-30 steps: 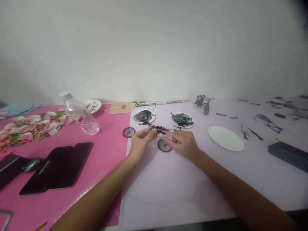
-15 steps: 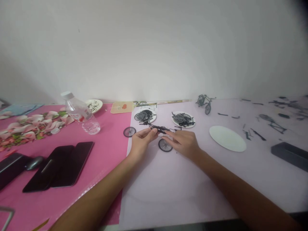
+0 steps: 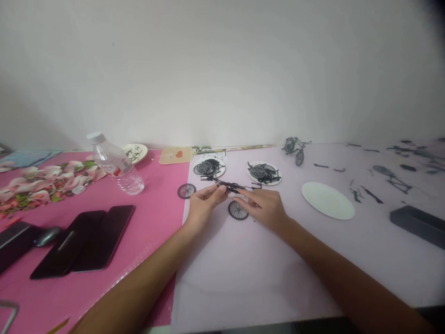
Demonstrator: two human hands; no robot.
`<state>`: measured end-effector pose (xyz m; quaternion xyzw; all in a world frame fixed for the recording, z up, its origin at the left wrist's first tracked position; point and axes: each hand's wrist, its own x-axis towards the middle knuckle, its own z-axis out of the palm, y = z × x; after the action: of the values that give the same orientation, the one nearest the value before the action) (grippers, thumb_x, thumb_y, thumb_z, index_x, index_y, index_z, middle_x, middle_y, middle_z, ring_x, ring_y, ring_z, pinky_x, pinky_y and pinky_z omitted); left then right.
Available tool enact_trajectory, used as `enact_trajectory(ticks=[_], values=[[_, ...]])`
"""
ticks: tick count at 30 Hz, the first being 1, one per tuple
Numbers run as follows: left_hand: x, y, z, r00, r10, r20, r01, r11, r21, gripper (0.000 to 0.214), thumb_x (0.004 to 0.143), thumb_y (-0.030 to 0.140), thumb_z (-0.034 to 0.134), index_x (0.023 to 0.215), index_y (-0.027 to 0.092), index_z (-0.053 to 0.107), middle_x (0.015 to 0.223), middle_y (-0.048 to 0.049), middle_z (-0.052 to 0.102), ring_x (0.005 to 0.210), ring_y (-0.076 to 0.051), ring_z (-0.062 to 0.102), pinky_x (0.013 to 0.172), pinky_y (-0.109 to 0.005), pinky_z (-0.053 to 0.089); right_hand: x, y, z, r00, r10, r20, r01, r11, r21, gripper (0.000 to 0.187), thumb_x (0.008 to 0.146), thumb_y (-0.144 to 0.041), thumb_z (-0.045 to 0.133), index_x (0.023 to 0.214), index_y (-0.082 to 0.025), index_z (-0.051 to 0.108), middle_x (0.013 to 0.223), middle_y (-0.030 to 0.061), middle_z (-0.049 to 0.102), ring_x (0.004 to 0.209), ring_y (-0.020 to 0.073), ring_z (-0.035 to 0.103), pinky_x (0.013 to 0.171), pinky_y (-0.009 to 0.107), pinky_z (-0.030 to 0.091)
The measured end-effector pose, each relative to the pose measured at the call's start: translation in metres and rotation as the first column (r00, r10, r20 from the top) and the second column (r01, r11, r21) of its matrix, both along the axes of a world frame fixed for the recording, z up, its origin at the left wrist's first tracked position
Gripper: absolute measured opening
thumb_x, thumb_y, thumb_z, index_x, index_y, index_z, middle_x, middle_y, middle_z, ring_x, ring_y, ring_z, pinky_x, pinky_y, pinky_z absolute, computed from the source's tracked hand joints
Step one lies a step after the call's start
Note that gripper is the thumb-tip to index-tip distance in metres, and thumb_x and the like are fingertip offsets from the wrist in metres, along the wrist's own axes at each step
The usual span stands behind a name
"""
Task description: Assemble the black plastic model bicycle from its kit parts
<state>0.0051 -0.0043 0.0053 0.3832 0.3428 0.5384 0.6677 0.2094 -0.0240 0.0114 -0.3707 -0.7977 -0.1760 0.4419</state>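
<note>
Between my two hands is a black toy bicycle frame (image 3: 229, 186), raised a little over the table. My left hand (image 3: 204, 206) pinches its left part between thumb and fingers. On the frame's right part, the fingertips of my right hand (image 3: 266, 204) are closed; some of the fingers hide its end. One loose spoked wheel (image 3: 238, 210) lies below the frame, beside my right fingers. Another spoked wheel (image 3: 187, 190) lies to the left of my left hand. Just behind are two white plates, a left plate (image 3: 222, 175) and a right plate (image 3: 278, 182), heaped with black bicycle parts.
An assembled toy bicycle (image 3: 294, 149) stands near the wall. To the right are a white oval plate (image 3: 327, 200), scattered black parts (image 3: 371, 195) and a dark tray-like block (image 3: 419, 223). A plastic bottle (image 3: 116, 167), flower petals (image 3: 41, 183) and dark phones (image 3: 102, 239) occupy the pink left side.
Hardly anything differs. Both hands keep hold of the bicycle frame in the same place, and the whole view has shifted very slightly.
</note>
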Motion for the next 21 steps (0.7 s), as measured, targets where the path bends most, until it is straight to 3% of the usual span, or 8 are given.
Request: enact_trajectory(ticks=[9, 21], values=[[0.0, 0.0005, 0.0026, 1.0, 0.008, 0.017, -0.008, 1.0, -0.001, 0.042, 0.071, 0.041, 0.093, 0.1, 0.013, 0.082, 0.111, -0.0139, 0.08, 0.108, -0.029, 0.075, 0.109, -0.049, 0.055, -0.0019, 0.0001, -0.0005, 0.99, 0.059, -0.131, -0.059, 0.998, 0.003, 0.017, 0.088, -0.022, 0.083, 0.103, -0.018, 0.078, 0.055, -0.0062, 0.059, 0.048, 0.0081, 0.053, 0.054, 0.022, 0.045], [-0.0002, 0.0016, 0.0013, 1.0, 0.012, -0.017, -0.012, 1.0, 0.02, 0.039, 0.072, 0.039, 0.093, 0.098, 0.012, 0.082, 0.105, -0.0111, 0.081, 0.098, -0.025, 0.077, 0.107, -0.048, 0.056, -0.0018, -0.0004, -0.0044, 0.977, 0.04, -0.212, -0.065, 0.991, -0.114, 0.016, 0.086, -0.028, 0.083, 0.099, -0.024, 0.075, 0.056, -0.006, 0.058, 0.049, 0.0103, 0.05, 0.054, 0.025, 0.047]])
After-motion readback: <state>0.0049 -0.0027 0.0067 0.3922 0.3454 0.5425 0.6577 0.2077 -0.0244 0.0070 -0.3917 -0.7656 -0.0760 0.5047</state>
